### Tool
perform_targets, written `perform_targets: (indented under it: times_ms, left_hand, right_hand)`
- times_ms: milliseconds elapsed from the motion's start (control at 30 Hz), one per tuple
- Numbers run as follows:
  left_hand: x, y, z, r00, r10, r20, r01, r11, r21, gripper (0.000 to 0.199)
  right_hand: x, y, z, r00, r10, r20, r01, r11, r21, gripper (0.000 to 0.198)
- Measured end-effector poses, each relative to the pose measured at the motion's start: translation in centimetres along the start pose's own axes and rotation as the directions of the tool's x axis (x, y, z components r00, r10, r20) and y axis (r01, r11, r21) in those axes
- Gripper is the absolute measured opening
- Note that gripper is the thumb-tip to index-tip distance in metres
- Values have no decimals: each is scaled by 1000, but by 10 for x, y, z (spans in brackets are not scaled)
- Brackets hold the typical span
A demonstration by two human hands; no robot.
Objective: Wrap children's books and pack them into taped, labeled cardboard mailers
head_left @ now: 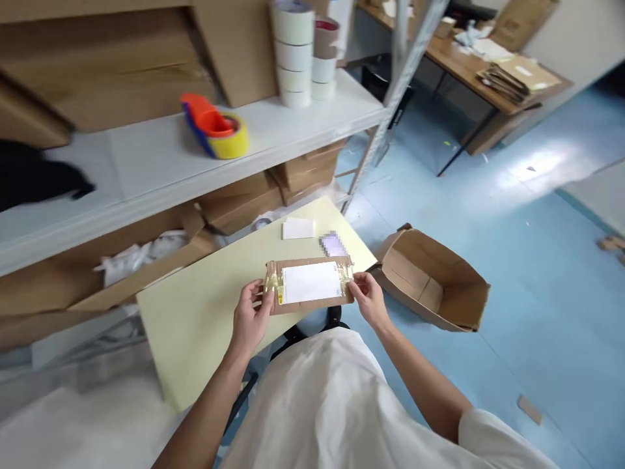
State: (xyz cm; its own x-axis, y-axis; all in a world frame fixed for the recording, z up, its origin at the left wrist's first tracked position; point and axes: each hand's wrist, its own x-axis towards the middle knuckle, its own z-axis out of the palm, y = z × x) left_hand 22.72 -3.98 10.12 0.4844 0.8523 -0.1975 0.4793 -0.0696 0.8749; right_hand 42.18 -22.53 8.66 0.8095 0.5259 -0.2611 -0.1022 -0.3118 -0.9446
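A flat brown cardboard parcel (pixel 307 306) is held level above the near edge of a pale yellow table (pixel 205 312). Clear tape wraps both of its ends, and a white label (pixel 311 283) covers most of its top. My left hand (pixel 252 316) grips the left end, thumb on top. At the right end, my right hand (pixel 370 296) pinches the parcel between thumb and fingers. Just beyond it on the table lie a small white stack of paper or cards (pixel 297 228) and a purplish, pixelated item (pixel 334 245).
Behind the table runs a metal shelf (pixel 161 156) with a tape dispenser (pixel 215 127) and stacked tape rolls (pixel 295 55). An open cardboard box (pixel 434 280) sits on the blue floor to the right. A wooden desk (pixel 469 68) with cardboard stands at the back right.
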Motion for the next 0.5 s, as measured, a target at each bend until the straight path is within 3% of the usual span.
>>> perform_targets:
  times_ms: [67, 133, 233, 300, 333, 400, 500]
  left_hand:
    - [4, 33, 46, 986, 57, 158, -58, 998, 5, 43]
    - [8, 60, 104, 943, 113, 313, -119, 993, -1, 41]
    - [16, 89, 206, 863, 195, 467, -240, 970, 40, 44]
    - [21, 104, 276, 820, 177, 544, -293, 946, 135, 45]
    - [23, 112, 309, 799, 142, 584, -293, 940, 173, 44]
    - [27, 128, 371, 701, 95, 707, -290, 943, 161, 40]
    - [29, 149, 441, 607, 87, 790, -268, 958, 100, 40]
  right_hand:
    - [-2, 4, -52, 990, -4, -143, 2, 1000, -15, 32]
    - [-2, 16, -104, 957, 13, -290, -24, 999, -35, 34]
    - [3, 46, -176, 857, 39, -514, -83, 994, -64, 41]
    - [11, 68, -219, 771, 48, -635, -120, 990, -72, 47]
    - [17, 78, -239, 731, 49, -681, -130, 989, -69, 50]
    - [29, 94, -276, 676, 45, -736, -141, 987, -70, 54]
    - [45, 111, -321, 658, 17, -753, -176, 975, -132, 57]
